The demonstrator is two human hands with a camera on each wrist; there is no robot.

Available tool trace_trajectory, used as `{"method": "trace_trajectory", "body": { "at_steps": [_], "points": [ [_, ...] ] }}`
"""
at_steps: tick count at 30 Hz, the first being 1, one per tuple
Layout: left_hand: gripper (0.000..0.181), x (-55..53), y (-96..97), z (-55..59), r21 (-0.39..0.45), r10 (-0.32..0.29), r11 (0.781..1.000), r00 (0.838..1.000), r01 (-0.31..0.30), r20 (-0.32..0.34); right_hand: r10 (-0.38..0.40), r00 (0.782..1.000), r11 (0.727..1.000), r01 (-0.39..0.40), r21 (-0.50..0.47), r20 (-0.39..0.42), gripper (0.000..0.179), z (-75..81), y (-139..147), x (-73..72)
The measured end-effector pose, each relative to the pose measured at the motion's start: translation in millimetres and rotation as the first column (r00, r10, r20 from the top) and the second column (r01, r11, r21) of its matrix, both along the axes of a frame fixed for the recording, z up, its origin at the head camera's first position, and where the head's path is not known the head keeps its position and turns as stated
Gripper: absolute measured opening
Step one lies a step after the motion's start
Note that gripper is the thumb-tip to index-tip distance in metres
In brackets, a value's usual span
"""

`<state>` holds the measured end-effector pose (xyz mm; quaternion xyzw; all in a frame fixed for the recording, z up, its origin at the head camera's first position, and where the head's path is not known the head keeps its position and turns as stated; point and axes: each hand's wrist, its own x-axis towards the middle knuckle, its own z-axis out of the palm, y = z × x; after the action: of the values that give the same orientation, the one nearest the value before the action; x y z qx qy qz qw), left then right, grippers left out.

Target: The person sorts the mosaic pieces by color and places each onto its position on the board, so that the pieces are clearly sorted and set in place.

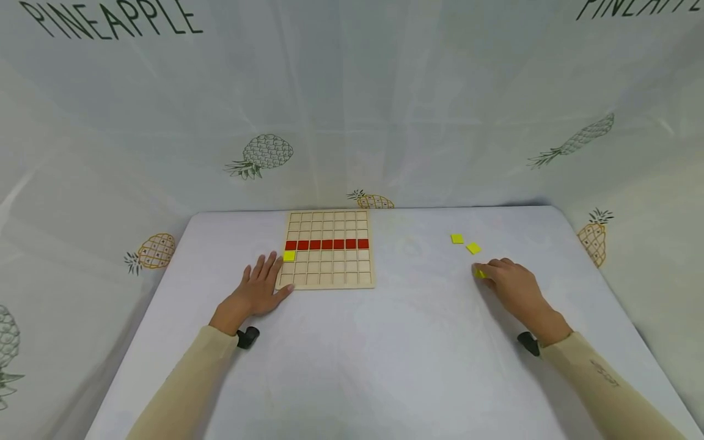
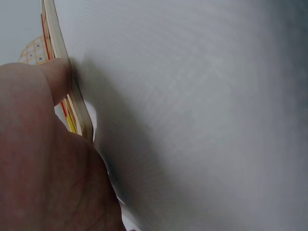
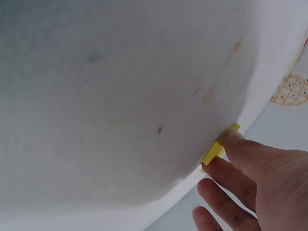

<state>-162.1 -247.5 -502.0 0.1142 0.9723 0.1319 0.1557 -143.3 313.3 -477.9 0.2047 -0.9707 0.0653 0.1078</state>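
Observation:
A wooden grid board point(image 1: 330, 278) lies flat at the back of the table, left of the middle. Red square tiles point(image 1: 327, 244) fill one row, and a single yellow tile point(image 1: 289, 256) sits in the leftmost cell just below. My left hand point(image 1: 255, 292) rests spread at the board's left edge, its thumb at the near left corner. Over on the right, my right hand point(image 1: 513, 286) pinches a yellow square tile point(image 3: 212, 153) between thumb and finger, close to the table. Beyond that hand lie two loose yellow tiles, one nearer point(image 1: 473, 248) and one farther point(image 1: 457, 239).
A white cloth covers the table point(image 1: 374, 354). Behind its far edge hangs a pale curtain point(image 1: 385, 122) printed with pineapples. Dark wrist cameras sit under the left wrist point(image 1: 249, 337) and the right wrist point(image 1: 528, 343).

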Motion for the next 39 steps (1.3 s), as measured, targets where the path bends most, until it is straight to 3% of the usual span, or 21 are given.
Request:
{"method": "trace_trajectory", "body": {
  "at_steps": [9,22,30,39],
  "points": [
    [0.089,3.6,3.5,11.7,0.001,-0.007,1.000,1.000,0.007,0.018,-0.008,1.000,0.999,0.007,0.051,0.020,0.026,4.9,-4.4,2.0],
    [0.088,2.5,1.9,4.9,0.010,0.000,1.000,1.000,0.000,0.008,0.054,0.997,0.998,-0.053,0.017,-0.056,0.032,5.7,-8.1,7.3],
    [0.088,3.3,2.4,6.0,0.002,-0.008,1.000,1.000,0.008,0.016,0.160,0.964,0.981,-0.180,-0.076,-0.212,0.041,15.8,-26.2,9.7],
    [0.088,3.6,0.6,2.4,0.018,-0.001,1.000,1.000,0.001,0.001,0.251,0.923,0.953,-0.288,-0.092,-0.291,0.042,24.4,-56.9,5.3]
  ]
}}
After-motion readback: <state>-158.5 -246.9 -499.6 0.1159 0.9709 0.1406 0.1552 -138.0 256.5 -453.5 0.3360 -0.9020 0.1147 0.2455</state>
